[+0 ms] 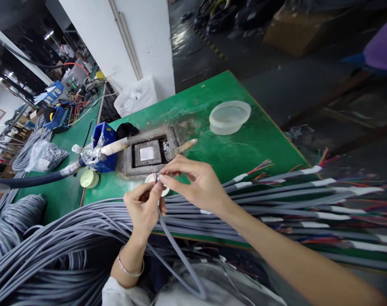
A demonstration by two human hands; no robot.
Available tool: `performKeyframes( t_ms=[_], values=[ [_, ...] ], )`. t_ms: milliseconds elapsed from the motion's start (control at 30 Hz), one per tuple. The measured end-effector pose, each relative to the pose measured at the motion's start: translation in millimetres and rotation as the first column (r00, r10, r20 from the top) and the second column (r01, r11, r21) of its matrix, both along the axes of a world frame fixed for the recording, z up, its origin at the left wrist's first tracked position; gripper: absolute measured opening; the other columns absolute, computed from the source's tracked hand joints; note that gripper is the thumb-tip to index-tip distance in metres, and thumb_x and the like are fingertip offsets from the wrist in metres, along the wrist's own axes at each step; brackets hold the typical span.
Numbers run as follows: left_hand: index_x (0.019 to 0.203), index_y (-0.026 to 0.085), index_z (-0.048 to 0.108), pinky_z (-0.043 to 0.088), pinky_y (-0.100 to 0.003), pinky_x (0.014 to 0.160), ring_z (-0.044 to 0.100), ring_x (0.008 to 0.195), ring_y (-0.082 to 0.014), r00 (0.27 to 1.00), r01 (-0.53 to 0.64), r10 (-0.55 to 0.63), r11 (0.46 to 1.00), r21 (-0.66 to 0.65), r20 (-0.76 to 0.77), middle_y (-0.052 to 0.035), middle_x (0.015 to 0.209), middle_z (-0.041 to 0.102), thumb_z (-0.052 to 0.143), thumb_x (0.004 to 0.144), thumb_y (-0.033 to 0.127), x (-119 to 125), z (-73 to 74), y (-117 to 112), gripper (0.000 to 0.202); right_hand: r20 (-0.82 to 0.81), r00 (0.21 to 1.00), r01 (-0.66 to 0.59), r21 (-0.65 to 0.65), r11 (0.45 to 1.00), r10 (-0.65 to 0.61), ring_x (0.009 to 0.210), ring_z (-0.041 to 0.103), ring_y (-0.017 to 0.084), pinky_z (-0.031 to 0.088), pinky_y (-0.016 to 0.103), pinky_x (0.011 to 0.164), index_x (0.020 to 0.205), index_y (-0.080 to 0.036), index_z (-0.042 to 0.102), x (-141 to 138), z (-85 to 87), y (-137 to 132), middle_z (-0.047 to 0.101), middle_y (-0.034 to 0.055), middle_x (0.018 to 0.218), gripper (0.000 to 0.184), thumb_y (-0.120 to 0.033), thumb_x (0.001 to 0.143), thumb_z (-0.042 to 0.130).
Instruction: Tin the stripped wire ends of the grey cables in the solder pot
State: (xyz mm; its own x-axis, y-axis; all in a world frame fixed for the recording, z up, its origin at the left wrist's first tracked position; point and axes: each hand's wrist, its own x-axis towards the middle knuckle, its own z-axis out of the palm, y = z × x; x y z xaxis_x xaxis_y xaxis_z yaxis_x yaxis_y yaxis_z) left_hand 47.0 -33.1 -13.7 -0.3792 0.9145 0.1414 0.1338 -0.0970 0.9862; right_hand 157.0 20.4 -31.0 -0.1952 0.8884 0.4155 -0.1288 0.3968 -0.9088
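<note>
My left hand (pixel 144 206) is closed around the end of a grey multi-core cable (pixel 177 246), which hangs down in a loop towards my lap. Thin coloured wires (pixel 155 175) stick up from that end. The fingertips of my right hand (pixel 196 180) pinch at these wires, right beside my left thumb. Below the hands, partly hidden by them, is a small white round container (pixel 164 192). Just beyond sits a soldering pot (pixel 145 152) with a shiny square of metal in its middle. A stick with a worn tip (pixel 187 145) rests on the pot's right edge.
A bundle of grey cables (pixel 101 212) runs across the green table's (pixel 187 102) near edge, with stripped ends at right. A clear plastic tub (pixel 229 119) stands at the back. An extraction hose (pixel 30 180), blue bin (pixel 106 146) and pale-green round container (pixel 89 179) are at left.
</note>
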Motion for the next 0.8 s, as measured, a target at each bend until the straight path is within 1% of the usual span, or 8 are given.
performKeyframes(
  t_ms=[67,167,233,367,600,800],
  values=[
    [0.059,0.012,0.069,0.029,-0.013,0.022,0.041,0.022,-0.0066,1.000,0.000,0.000,1.000,0.009,-0.021,0.0043,0.031,0.047,0.069,0.071,0.033,-0.2,-2.0,-0.9,0.024,0.000,1.000,0.000,-0.015,1.000,0.000,0.064,0.053,0.014,0.041,0.029,0.059,0.069,-0.018,0.067,-0.2,0.0,-0.4,0.066,0.0028,0.065,0.011,-0.023,0.075,0.061],
    [0.058,0.012,0.067,0.029,-0.014,0.022,0.043,0.024,-0.0065,0.999,-0.038,0.039,0.998,0.045,-0.027,0.0013,0.041,0.057,0.069,0.070,0.034,-0.3,-1.7,-0.9,0.025,0.001,1.000,-0.022,-0.036,0.999,0.022,0.063,0.053,0.014,0.041,0.029,0.059,0.067,-0.018,0.066,-0.5,0.5,-1.0,0.065,0.0029,0.064,0.013,-0.022,0.076,0.059],
    [0.056,0.012,0.065,0.029,-0.014,0.022,0.043,0.023,-0.0061,0.997,-0.065,0.067,0.995,0.070,-0.024,0.0005,0.044,0.059,0.070,0.069,0.035,-0.7,-0.2,-0.3,0.027,-0.005,1.000,-0.027,-0.056,0.998,0.027,0.062,0.053,0.014,0.041,0.028,0.059,0.066,-0.018,0.065,-0.3,1.1,-1.0,0.064,0.0029,0.064,0.014,-0.023,0.077,0.058],
    [0.054,0.013,0.061,0.027,-0.014,0.022,0.041,0.022,-0.0064,0.995,-0.095,0.097,0.992,0.080,-0.023,0.0040,0.036,0.050,0.071,0.068,0.038,-2.8,1.3,0.0,0.030,-0.021,1.000,0.019,-0.119,0.993,-0.022,0.065,0.055,0.015,0.041,0.029,0.059,0.068,-0.017,0.065,1.5,2.6,0.5,0.062,0.0036,0.065,0.021,-0.029,0.080,0.053],
    [0.054,0.014,0.059,0.026,-0.014,0.022,0.040,0.020,-0.0066,0.994,-0.102,0.104,0.991,0.090,-0.014,0.0056,0.033,0.047,0.070,0.068,0.037,-2.7,-0.6,-1.3,0.029,0.008,0.998,-0.054,-0.107,0.993,0.055,0.064,0.053,0.015,0.040,0.029,0.059,0.069,-0.017,0.066,1.4,2.1,0.3,0.065,0.0035,0.066,0.018,-0.029,0.078,0.057],
    [0.051,0.014,0.054,0.025,-0.013,0.023,0.037,0.019,-0.0054,0.994,-0.108,0.106,0.989,0.102,0.023,0.0068,0.031,0.044,0.070,0.069,0.032,-2.4,-1.9,0.2,0.030,-0.005,0.997,-0.074,-0.125,0.989,0.074,0.058,0.048,0.012,0.037,0.026,0.054,0.064,-0.016,0.063,0.3,1.3,-0.2,0.061,0.0016,0.061,0.024,-0.034,0.079,0.058]
  ],
)
